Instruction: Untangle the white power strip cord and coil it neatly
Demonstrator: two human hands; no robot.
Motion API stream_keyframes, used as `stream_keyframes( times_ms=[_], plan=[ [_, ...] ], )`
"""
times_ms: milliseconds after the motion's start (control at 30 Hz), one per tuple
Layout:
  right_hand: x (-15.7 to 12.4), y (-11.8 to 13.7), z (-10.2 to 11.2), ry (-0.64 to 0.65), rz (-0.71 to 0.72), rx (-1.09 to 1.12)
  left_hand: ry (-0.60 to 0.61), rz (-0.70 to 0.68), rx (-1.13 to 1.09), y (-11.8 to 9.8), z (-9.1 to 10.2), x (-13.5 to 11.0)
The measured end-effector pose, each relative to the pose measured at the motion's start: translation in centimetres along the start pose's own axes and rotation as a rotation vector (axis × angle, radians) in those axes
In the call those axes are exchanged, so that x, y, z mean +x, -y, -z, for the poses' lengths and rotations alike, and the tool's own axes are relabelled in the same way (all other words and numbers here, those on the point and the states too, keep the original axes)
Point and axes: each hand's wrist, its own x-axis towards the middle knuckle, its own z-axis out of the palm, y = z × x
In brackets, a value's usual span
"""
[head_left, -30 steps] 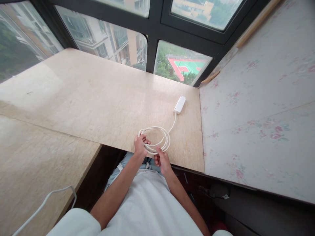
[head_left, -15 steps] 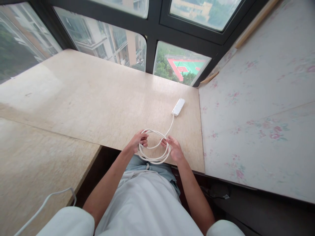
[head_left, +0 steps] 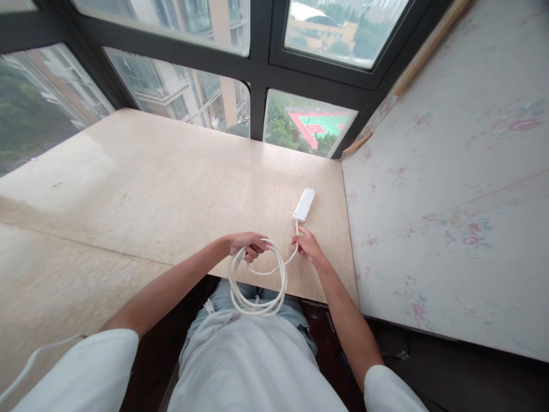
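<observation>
A white power strip (head_left: 304, 205) lies on the pale stone sill, its cord running down toward me. Several loops of that white power cord (head_left: 259, 311) hang as a coil near the sill's front edge. My left hand (head_left: 251, 245) is closed around the top of the coil, and a thicker white end, perhaps the plug, shows at its palm. Just below the power strip, my right hand (head_left: 305, 241) pinches the stretch of cord between strip and coil.
The stone sill (head_left: 180, 189) reaches back to dark window frames (head_left: 257, 74). On the right rises a floral-papered wall (head_left: 429, 217). Another white cable (head_left: 32, 360) lies at lower left. Below the sill's front edge is a dark gap.
My right hand has left the coil and moved up along the cord toward the power strip. My left hand now holds the coil alone, gripping its top, and the coil hangs lower.
</observation>
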Motion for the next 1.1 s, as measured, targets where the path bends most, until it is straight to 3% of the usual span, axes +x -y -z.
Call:
stream_keyframes(
  times_ms=[133,300,433,533,633,700,800,933,1100],
  plan=[
    [-0.7,-0.4,1.9,0.155,0.041,-0.169,0.017,0.151,-0.185,-2.5,1.2,1.8],
    [-1.3,-0.5,4.1,0.306,0.222,-0.397,0.038,0.335,-0.246,-4.4,1.7,5.4],
    [-1.1,0.1,5.3,0.283,0.242,-0.543,-0.075,0.384,-0.152,-5.4,0.6,8.0],
    [-1.3,0.5,5.6,0.162,0.255,-0.530,-0.092,0.405,-0.140,-6.0,-0.2,9.3],
    [-2.1,0.7,5.0,-0.020,0.346,-0.370,-0.182,0.373,-0.191,-6.5,-0.7,10.2],
    [-2.6,0.7,4.2,-0.021,0.394,-0.282,-0.225,0.346,-0.204,-6.8,-0.8,10.7],
    [-2.9,0.6,2.6,0.088,0.352,-0.157,-0.102,0.341,-0.165,-7.0,-0.9,11.4],
    [-2.7,0.5,0.6,0.191,0.226,-0.033,0.060,0.162,-0.219,-7.1,-1.4,12.1],
    [-2.8,0.1,-1.0,0.108,0.152,0.099,0.159,0.311,0.051,-6.8,-2.3,11.6]
  ],
)
